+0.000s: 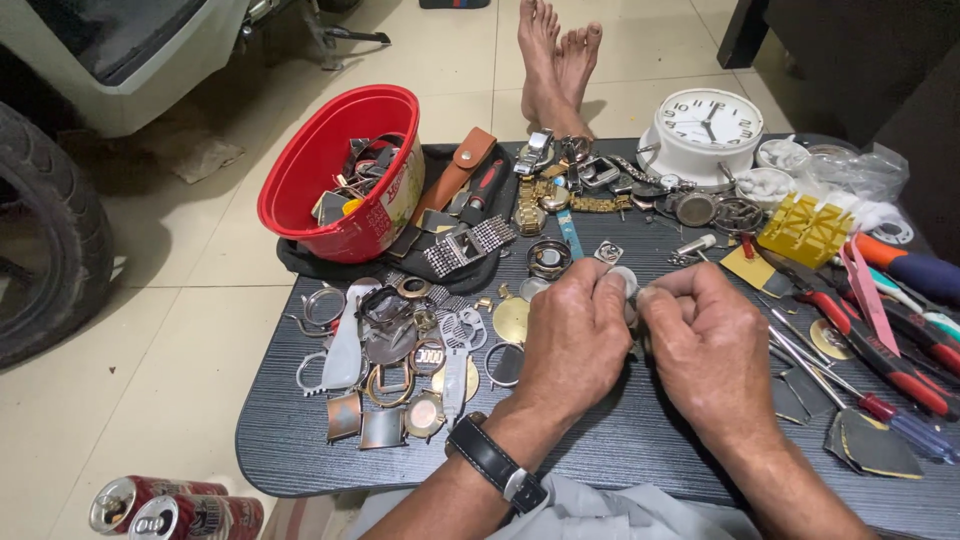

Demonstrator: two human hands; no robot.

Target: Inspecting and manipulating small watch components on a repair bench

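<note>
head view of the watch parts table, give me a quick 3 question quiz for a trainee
1. True or false: both hands are pinching one small round silvery part between them.
2. Which wrist has the black strap watch: left or right?
3. What stands at the far left of the table? A) red bowl B) white clock C) yellow tool

Key:
1. True: the left hand and right hand meet on the small round part.
2. Left: the black strap watch is on that wrist.
3. A: the red bowl, full of metal pieces, is far left on the table; the white clock and yellow tool lie to the right.
</note>
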